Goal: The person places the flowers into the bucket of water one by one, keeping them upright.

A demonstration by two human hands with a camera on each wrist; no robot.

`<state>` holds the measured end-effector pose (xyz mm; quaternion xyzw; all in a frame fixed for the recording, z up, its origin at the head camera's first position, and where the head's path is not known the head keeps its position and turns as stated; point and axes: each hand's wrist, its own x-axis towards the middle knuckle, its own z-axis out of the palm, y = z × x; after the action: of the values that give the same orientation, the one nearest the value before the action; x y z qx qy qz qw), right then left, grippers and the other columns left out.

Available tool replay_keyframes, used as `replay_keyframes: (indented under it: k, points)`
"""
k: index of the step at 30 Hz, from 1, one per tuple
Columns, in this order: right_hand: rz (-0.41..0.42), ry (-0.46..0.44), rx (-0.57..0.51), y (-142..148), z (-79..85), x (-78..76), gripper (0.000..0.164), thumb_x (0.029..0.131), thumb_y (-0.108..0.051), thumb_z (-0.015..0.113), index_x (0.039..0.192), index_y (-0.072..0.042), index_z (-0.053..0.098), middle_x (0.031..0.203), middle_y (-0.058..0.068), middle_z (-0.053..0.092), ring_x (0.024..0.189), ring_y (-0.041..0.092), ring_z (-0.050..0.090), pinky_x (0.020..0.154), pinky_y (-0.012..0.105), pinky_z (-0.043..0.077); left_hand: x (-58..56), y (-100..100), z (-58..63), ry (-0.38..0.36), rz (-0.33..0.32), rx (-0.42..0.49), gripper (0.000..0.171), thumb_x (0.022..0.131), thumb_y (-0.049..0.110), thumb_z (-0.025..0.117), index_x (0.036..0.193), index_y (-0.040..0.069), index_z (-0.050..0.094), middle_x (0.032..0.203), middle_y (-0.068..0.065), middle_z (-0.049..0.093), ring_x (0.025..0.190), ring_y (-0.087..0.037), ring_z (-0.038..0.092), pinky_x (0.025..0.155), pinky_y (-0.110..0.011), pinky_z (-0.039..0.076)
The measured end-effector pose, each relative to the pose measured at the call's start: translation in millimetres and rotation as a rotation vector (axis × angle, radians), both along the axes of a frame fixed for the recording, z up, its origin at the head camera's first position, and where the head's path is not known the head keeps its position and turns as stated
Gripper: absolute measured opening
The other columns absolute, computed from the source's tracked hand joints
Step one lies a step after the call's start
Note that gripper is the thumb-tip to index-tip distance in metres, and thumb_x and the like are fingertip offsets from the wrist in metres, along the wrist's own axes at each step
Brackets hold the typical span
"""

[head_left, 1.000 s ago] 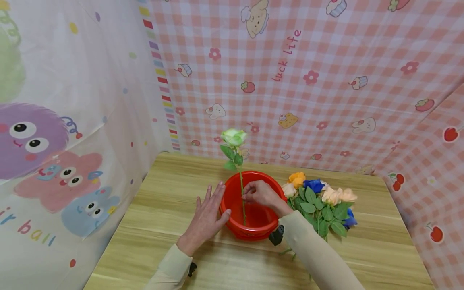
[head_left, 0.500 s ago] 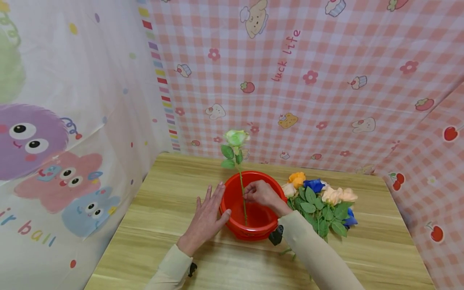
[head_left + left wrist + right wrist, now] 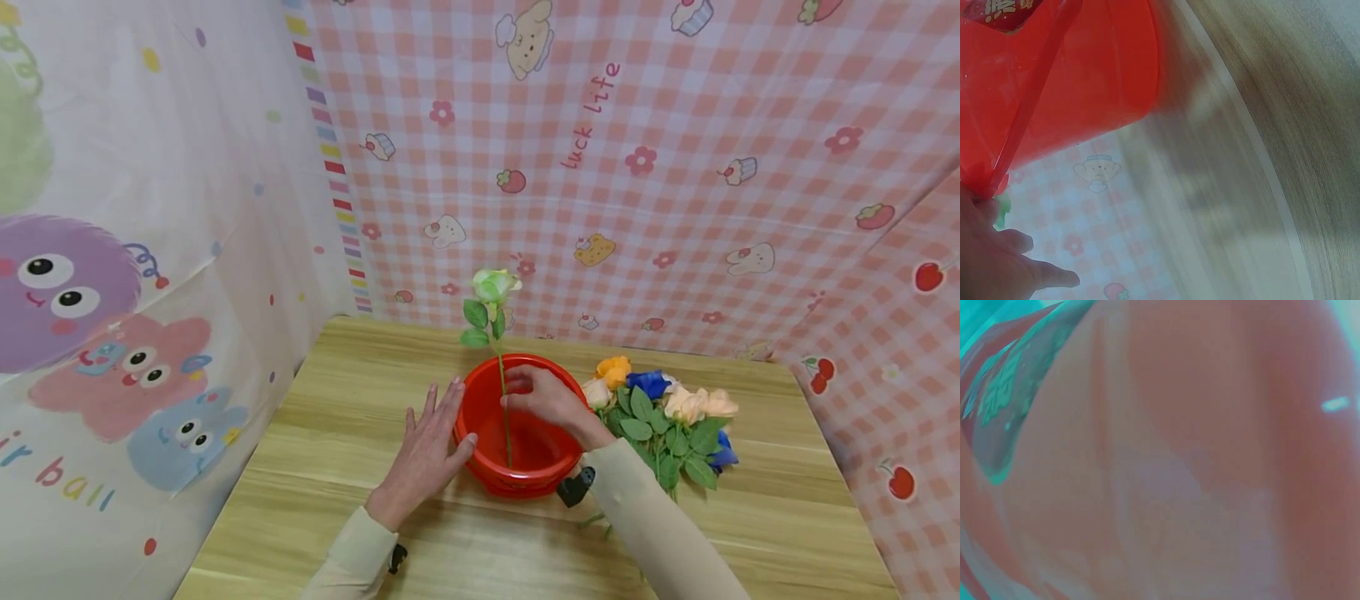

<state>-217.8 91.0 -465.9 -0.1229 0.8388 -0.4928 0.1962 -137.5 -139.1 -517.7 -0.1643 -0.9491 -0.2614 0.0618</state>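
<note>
At the left, the left hand (image 3: 426, 446) lies flat along the near-left side of the red plastic bucket (image 3: 517, 475), fingers straight and spread, thumb out over the rim, gripping nothing; it touches the side, presumably to keep the bucket from sliding on the wood-grain table (image 3: 360, 383). Next comes a single pale green rose (image 3: 495, 287), its bloom and leaves (image 3: 476, 313) above the far rim and its long stem (image 3: 507, 433) running down inside the bucket, close to upright; likely it needs guiding because so thin a stem has little to lean on. Whether the stem's foot meets floor or wall I cannot tell. The right hand (image 3: 547, 400) reaches over the right rim, fingers partly bent, tips beside the stem with some space between them; whether they pinch it is unclear. Right of the bucket lie orange (image 3: 613, 372), blue (image 3: 649, 384) and peach (image 3: 686, 406) roses, heads away from the person, stems towards, an arrangement that probably keeps them handy for the right hand
</note>
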Motion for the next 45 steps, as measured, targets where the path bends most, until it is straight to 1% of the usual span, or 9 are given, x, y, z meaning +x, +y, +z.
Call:
replay_keyframes:
  k: [7, 11, 14, 20, 25, 29, 33, 39, 45]
  points:
    - [-0.018, 0.038, -0.041, 7, 8.8, 7.6, 0.057, 0.097, -0.019, 0.073, 0.147, -0.003, 0.054, 0.14, 0.014, 0.062, 0.129, 0.033, 0.059, 0.106, 0.051, 0.05, 0.1, -1, -0.6, 0.014, -0.002, 0.007, 0.076, 0.102, 0.043, 0.05, 0.167, 0.014, 0.022, 0.172, -0.001, 0.02, 0.158, -0.039, 0.013, 0.113, -0.079, 0.017]
    - [-0.034, 0.076, -0.061, 12, 10.8, 11.8, 0.059, 0.097, -0.02, 0.073, 0.149, -0.004, 0.052, 0.146, 0.015, 0.058, 0.134, 0.035, 0.056, 0.11, 0.054, 0.045, 0.7, -1, 1.0, 0.009, -0.002, 0.004, 0.077, 0.102, 0.044, 0.051, 0.167, 0.014, 0.022, 0.172, -0.001, 0.02, 0.157, -0.04, 0.014, 0.113, -0.079, 0.017]
    - [-0.057, 0.092, -0.079, 15, 11.9, 16.0, 0.058, 0.097, -0.02, 0.073, 0.149, -0.005, 0.053, 0.148, 0.015, 0.056, 0.135, 0.035, 0.055, 0.11, 0.054, 0.045, 0.9, -1, 2.3, 0.006, -0.002, 0.004, 0.077, 0.102, 0.044, 0.051, 0.167, 0.015, 0.021, 0.172, -0.001, 0.02, 0.157, -0.04, 0.014, 0.113, -0.079, 0.016]
    - [-0.134, 0.15, -0.097, 20, 12.3, 25.1, 0.053, 0.099, -0.027, 0.07, 0.146, -0.008, 0.056, 0.144, 0.012, 0.06, 0.129, 0.033, 0.059, 0.104, 0.052, 0.052, 0.4, 0, 0.8, 0.01, 0.011, 0.0, 0.077, 0.102, 0.043, 0.053, 0.167, 0.015, 0.022, 0.172, -0.002, 0.021, 0.157, -0.04, 0.014, 0.113, -0.079, 0.018]
    - [-0.209, 0.215, -0.162, 25, 13.0, 32.4, 0.044, 0.101, -0.03, 0.068, 0.14, -0.009, 0.063, 0.137, 0.014, 0.065, 0.123, 0.03, 0.063, 0.101, 0.05, 0.053, 0.2, 1, 0.2, 0.001, 0.02, -0.004, 0.077, 0.102, 0.042, 0.054, 0.167, 0.015, 0.022, 0.172, -0.001, 0.021, 0.158, -0.038, 0.013, 0.113, -0.078, 0.018]
    - [-0.269, 0.277, -0.218, 30, 12.7, 39.4, 0.039, 0.102, -0.029, 0.066, 0.136, -0.009, 0.066, 0.132, 0.012, 0.068, 0.118, 0.027, 0.065, 0.1, 0.047, 0.054, 0.7, 2, 0.2, 0.002, 0.017, 0.006, 0.077, 0.102, 0.042, 0.053, 0.167, 0.015, 0.023, 0.172, -0.001, 0.021, 0.158, -0.038, 0.013, 0.113, -0.078, 0.017]
    - [-0.308, 0.309, -0.275, 34, 11.7, 46.7, 0.039, 0.103, -0.029, 0.065, 0.134, -0.006, 0.067, 0.129, 0.01, 0.07, 0.116, 0.026, 0.067, 0.099, 0.041, 0.056, 1.7, 2, -0.2, 0.003, 0.018, 0.004, 0.077, 0.102, 0.042, 0.054, 0.167, 0.014, 0.023, 0.172, -0.002, 0.022, 0.158, -0.039, 0.013, 0.113, -0.078, 0.018]
    - [-0.379, 0.326, -0.353, 42, 12.6, 56.7, 0.034, 0.103, -0.024, 0.066, 0.13, -0.004, 0.068, 0.124, 0.014, 0.071, 0.111, 0.023, 0.068, 0.093, 0.025, 0.056, 2.3, 2, -0.8, 0.004, 0.016, 0.0, 0.078, 0.102, 0.045, 0.051, 0.167, 0.014, 0.022, 0.172, -0.001, 0.021, 0.158, -0.037, 0.012, 0.114, -0.078, 0.018]
    - [-0.441, 0.322, -0.436, 53, 13.7, 63.2, 0.033, 0.103, -0.019, 0.065, 0.13, 0.0, 0.067, 0.124, 0.02, 0.07, 0.105, 0.015, 0.071, 0.091, 0.023, 0.056, 1.0, 2, 1.3, 0.0, 0.012, 0.01, 0.077, 0.102, 0.043, 0.052, 0.167, 0.015, 0.022, 0.171, -0.001, 0.021, 0.158, -0.036, 0.011, 0.114, -0.077, 0.017]
